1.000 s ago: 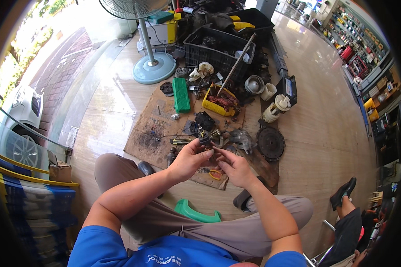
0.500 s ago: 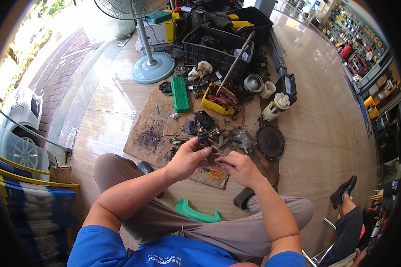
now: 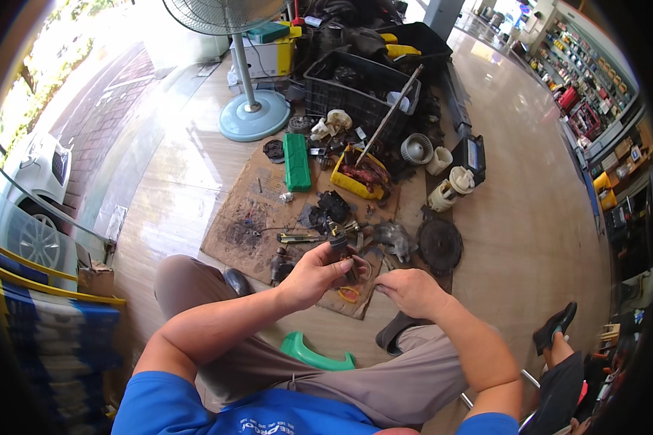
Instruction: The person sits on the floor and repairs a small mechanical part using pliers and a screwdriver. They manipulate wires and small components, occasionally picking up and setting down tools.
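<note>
My left hand (image 3: 308,279) is closed round a small dark mechanical part (image 3: 339,248) with brassy fittings, held upright above the cardboard mat (image 3: 232,203). A thin pale strand (image 3: 365,267) shows at its right side. My right hand (image 3: 413,296) is to the right of the part, fingertips pinched; what is between them is too small to make out. Just below the part lie yellow-handled pliers (image 3: 348,293). Beyond it are black parts (image 3: 334,206), long yellow-and-black tools (image 3: 301,238), a grey crumpled piece (image 3: 395,239) and a round black plate (image 3: 439,246).
A fan stand (image 3: 254,116), black crate (image 3: 355,90), yellow bin (image 3: 359,181), green case (image 3: 296,159) and pump units (image 3: 450,192) stand ahead. Stacked blue bins (image 3: 51,326) are left. Another person's leg and shoe (image 3: 559,330) are at right. A green curved piece (image 3: 315,355) lies between my legs.
My right hand has drawn away to the right and down from the dark part. My left hand still holds that part, slightly lower and further right in the picture. The view has shifted slightly.
</note>
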A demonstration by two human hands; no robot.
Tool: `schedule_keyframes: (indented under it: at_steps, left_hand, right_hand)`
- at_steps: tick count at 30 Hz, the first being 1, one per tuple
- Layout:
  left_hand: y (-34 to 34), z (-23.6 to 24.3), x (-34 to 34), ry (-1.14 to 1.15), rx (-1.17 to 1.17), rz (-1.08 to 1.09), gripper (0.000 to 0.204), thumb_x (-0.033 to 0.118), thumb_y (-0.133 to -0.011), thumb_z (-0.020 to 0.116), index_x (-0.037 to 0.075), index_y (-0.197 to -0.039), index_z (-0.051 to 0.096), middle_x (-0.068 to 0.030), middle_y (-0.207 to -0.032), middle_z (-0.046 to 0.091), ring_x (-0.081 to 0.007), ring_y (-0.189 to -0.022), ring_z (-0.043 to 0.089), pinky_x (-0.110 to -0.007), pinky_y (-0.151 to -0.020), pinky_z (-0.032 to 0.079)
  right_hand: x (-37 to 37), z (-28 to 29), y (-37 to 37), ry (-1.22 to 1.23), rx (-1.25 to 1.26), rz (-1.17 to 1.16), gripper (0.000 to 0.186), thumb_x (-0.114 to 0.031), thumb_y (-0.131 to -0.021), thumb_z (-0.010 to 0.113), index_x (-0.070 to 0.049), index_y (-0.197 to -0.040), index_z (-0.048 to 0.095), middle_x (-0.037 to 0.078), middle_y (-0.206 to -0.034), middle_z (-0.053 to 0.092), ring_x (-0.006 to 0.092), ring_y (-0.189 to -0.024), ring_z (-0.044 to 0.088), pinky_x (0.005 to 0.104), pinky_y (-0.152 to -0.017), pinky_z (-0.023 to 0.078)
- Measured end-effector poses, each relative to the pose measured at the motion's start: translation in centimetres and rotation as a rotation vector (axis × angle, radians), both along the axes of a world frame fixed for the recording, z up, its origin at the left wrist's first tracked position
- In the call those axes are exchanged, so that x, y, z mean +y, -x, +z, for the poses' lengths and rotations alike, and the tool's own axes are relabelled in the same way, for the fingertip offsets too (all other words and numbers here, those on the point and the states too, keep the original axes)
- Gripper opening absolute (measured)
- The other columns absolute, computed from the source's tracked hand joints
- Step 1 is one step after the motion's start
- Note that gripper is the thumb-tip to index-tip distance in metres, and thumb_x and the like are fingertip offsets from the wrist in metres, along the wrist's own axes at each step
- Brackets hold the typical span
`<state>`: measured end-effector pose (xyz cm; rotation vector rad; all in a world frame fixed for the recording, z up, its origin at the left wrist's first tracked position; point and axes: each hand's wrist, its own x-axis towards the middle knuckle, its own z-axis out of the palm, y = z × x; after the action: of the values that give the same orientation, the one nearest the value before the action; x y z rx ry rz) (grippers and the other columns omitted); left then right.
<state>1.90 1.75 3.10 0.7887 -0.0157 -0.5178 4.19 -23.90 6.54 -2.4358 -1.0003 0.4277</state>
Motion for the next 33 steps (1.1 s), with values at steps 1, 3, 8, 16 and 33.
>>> schedule_keyframes:
  at_steps: [1,3,8,16,33]
  left_hand:
    - [0.0,-0.3,0.0,-0.004,0.004,0.014,0.023,0.007,-0.106,0.055,0.003,-0.129,0.055,-0.0103,-0.121,0.066,-0.0232,-0.113,0.066,-0.043,-0.104,0.055]
    - [-0.2,-0.8,-0.1,-0.012,0.012,0.039,0.023,0.009,-0.107,0.055,0.003,-0.129,0.055,-0.0099,-0.121,0.066,-0.0231,-0.113,0.066,-0.043,-0.104,0.055]
    - [-0.7,-1.0,0.7,0.016,0.074,0.057,0.024,0.013,-0.107,0.056,0.004,-0.129,0.055,-0.0103,-0.120,0.066,-0.0241,-0.115,0.066,-0.044,-0.102,0.056]
    - [-1.6,-0.2,1.4,0.024,0.067,0.094,0.021,0.016,-0.106,0.056,0.005,-0.125,0.057,-0.0126,-0.120,0.068,-0.0286,-0.116,0.067,-0.049,-0.099,0.056]
    - [-1.1,-0.8,2.0,0.050,-0.012,-0.233,0.022,0.009,-0.103,0.061,0.004,-0.125,0.058,-0.0111,-0.118,0.068,-0.0263,-0.116,0.066,-0.044,-0.105,0.053]
  right_hand:
    - [0.1,-0.5,-0.1,-0.021,-0.013,-0.017,0.016,-0.018,-0.094,0.065,-0.011,-0.107,0.071,0.012,-0.088,0.072,0.0332,-0.088,0.069,0.0462,-0.074,0.054]
    - [0.6,-1.1,-1.2,0.136,-0.119,0.034,0.014,-0.017,-0.093,0.064,-0.012,-0.106,0.069,0.012,-0.086,0.071,0.0333,-0.085,0.070,0.0457,-0.071,0.055]
    - [1.1,-2.5,-2.7,0.184,-0.186,0.094,0.014,-0.012,-0.090,0.061,-0.013,-0.103,0.065,0.010,-0.083,0.070,0.0323,-0.078,0.070,0.0438,-0.064,0.056]
    - [0.7,-2.0,-3.7,0.038,-0.284,0.013,0.012,-0.008,-0.087,0.060,-0.012,-0.096,0.066,0.008,-0.078,0.068,0.0291,-0.076,0.070,0.0420,-0.062,0.055]
    - [-1.6,-2.3,-3.9,0.025,-0.429,-0.022,0.014,-0.006,-0.084,0.060,-0.013,-0.095,0.067,0.008,-0.076,0.064,0.0296,-0.075,0.067,0.0407,-0.063,0.054]
